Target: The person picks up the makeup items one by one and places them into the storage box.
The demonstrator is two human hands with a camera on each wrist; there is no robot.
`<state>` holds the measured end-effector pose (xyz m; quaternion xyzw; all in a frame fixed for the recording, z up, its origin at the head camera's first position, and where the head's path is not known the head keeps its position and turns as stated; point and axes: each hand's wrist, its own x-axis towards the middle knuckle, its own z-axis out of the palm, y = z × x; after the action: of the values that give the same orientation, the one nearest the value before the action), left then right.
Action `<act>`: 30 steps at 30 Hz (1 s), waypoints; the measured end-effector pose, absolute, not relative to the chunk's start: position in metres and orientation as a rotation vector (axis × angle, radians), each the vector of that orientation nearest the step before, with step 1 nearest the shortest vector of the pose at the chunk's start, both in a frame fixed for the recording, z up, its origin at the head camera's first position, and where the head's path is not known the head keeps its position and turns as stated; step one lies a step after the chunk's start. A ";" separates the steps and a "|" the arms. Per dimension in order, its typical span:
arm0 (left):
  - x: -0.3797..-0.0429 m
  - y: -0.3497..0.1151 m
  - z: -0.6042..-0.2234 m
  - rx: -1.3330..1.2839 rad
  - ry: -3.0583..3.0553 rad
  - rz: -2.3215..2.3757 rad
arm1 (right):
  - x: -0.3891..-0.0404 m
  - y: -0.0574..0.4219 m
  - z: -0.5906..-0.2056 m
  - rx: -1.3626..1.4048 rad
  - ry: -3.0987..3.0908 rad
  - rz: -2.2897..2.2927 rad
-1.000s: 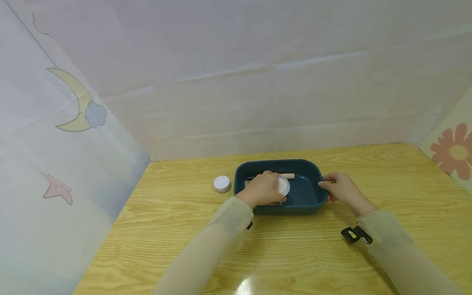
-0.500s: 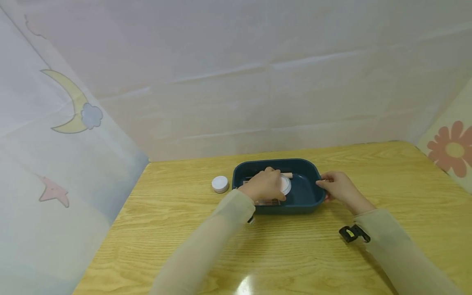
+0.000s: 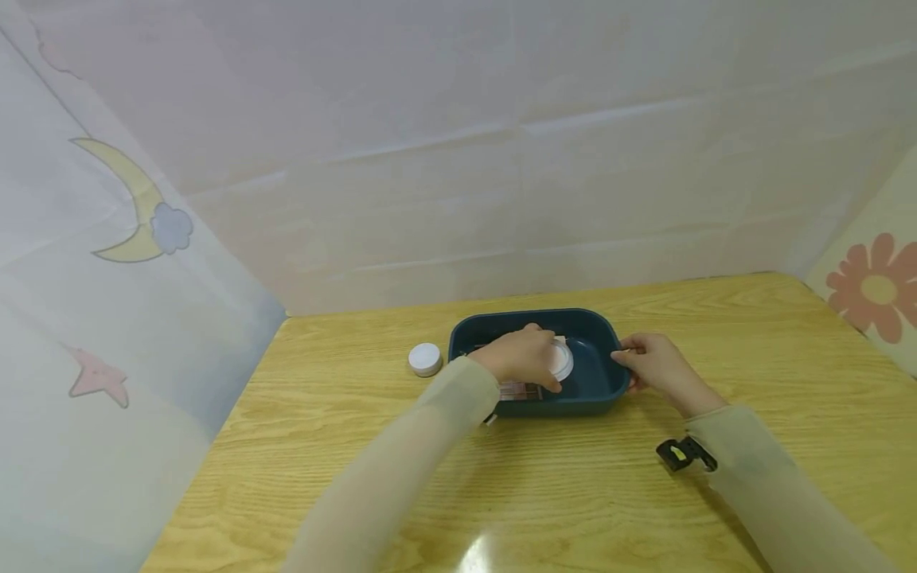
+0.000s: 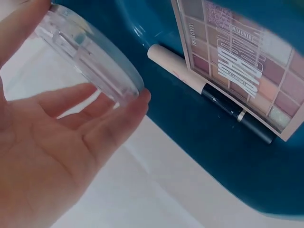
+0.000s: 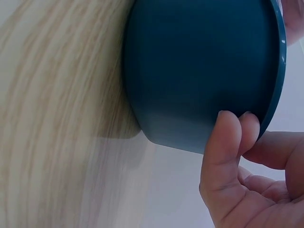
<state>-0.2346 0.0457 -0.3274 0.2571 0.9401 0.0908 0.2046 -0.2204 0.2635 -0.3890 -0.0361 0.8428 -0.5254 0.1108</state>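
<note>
My left hand [image 3: 521, 358] reaches into a dark teal plastic bin [image 3: 566, 408] and grips a round, clear-and-white cosmetic case [image 3: 562, 362] by its edges. In the left wrist view the case [image 4: 95, 54] is tilted between thumb and fingers. Beyond it in the bin lie an eyeshadow palette [image 4: 242, 61] with a clear lettered lid and a slim pink-and-black cosmetic tube [image 4: 175, 70]. My right hand [image 3: 655, 366] pinches the bin's right end at the rim, thumb on one side and fingers on the outer wall [image 5: 190, 61]. The left forearm hides part of the bin's left end.
To the left of the bin, a small white round jar [image 3: 425, 360] stands on the wood-grain table [image 3: 559, 493]. Behind the table hangs a pale cloth backdrop [image 3: 401, 207], which also rises at both sides.
My left hand has shifted slightly right within the bin, carrying the round case, and more of the palette shows beneath it. The right hand keeps its pinch on the rim.
</note>
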 end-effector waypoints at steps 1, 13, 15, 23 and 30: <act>-0.235 0.046 -0.327 0.732 2.614 0.246 | -0.220 0.263 -0.389 -0.107 2.477 -1.544; -0.242 0.051 -0.330 0.785 2.583 0.171 | -0.220 0.263 -0.389 -0.120 2.470 -1.560; -0.243 0.051 -0.330 0.797 2.574 0.160 | -0.220 0.263 -0.389 -0.114 2.465 -1.562; -0.251 0.054 -0.336 0.841 2.533 0.148 | -0.218 0.264 -0.387 -0.114 2.452 -1.575; -0.258 0.057 -0.341 0.859 2.509 0.181 | -0.219 0.262 -0.388 -0.108 2.445 -1.583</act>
<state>-0.2584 0.0572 -0.3412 0.3137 0.9164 0.0662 0.2396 -0.2189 0.2622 -0.3883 -0.0369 0.8334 -0.5397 0.1130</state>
